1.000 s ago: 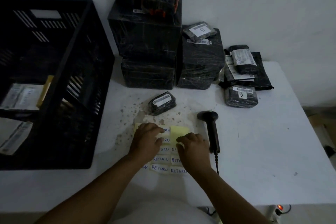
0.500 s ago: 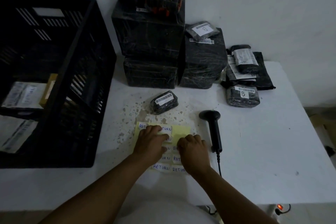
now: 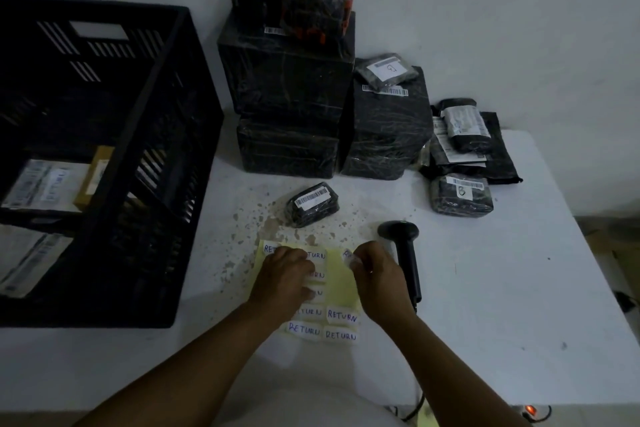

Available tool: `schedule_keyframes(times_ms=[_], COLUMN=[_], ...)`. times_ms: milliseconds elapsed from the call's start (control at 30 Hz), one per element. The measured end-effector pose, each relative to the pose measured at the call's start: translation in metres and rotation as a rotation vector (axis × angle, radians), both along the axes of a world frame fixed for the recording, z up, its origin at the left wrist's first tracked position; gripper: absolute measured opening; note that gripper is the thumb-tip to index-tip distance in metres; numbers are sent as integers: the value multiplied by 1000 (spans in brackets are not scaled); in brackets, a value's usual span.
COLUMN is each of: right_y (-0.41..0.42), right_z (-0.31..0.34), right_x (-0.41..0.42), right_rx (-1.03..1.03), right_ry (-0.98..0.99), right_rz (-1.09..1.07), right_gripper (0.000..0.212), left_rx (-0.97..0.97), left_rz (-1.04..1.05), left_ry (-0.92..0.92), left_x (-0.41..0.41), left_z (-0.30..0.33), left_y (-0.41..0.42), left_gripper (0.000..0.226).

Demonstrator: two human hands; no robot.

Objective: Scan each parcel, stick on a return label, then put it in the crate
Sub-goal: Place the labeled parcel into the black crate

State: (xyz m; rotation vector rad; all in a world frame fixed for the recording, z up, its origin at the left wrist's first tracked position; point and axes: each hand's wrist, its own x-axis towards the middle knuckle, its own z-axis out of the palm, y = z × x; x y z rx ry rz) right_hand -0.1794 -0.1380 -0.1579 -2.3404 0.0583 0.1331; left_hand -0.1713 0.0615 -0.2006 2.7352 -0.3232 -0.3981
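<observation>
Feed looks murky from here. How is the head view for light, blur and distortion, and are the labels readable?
Head view: dim and underexposed, so the black crate and the stacked parcels lose detail. Wide-angle bending curves the table edges. The peeled label pinched in the right hand is smeared and unreadable. RETURN on the label sheet reads clearly, as does the barcode on the small parcel.

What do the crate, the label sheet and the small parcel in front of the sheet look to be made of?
Crate: likely rigid moulded plastic, matt black, judging by its slotted walls. Label sheet: pale yellow paper backing carrying white handwritten RETURN stickers. Small parcel: contents unseen; wrapped in glossy black film, probably plastic, which wrinkles and catches light, with a white barcode sticker on top.
</observation>
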Motion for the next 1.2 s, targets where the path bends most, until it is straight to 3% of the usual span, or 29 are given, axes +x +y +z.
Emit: schedule_keyframes(times_ms=[100, 267, 400, 667, 900, 1100, 1200], right_y=[1, 8, 21, 44, 60, 60, 58], right_z=[5, 12, 19, 13, -9, -29, -35], right_x=[18, 50, 74, 121, 152, 146, 147], right_rx=[53, -36, -10, 241, 101, -123, -39], right_ry=[4, 65, -5, 69, 3, -76, 37], right_rz=[22, 230, 313, -66, -98, -44, -118], right_gripper=[11, 22, 32, 36, 23, 42, 42], left_rx=[-170, -704, -877, -863, -696, -568, -547], left_rz=[114, 471, 626, 807, 814, 765, 790], left_ry=[-26, 77, 143, 50, -19, -89, -73], left_x=[1, 21, 45, 83, 103, 101, 103], left_z=[5, 32, 46, 46, 31, 19, 15], left_y=[4, -2, -4, -2, -2, -4, -1], left_gripper=[48, 50, 20, 15, 12, 11, 20])
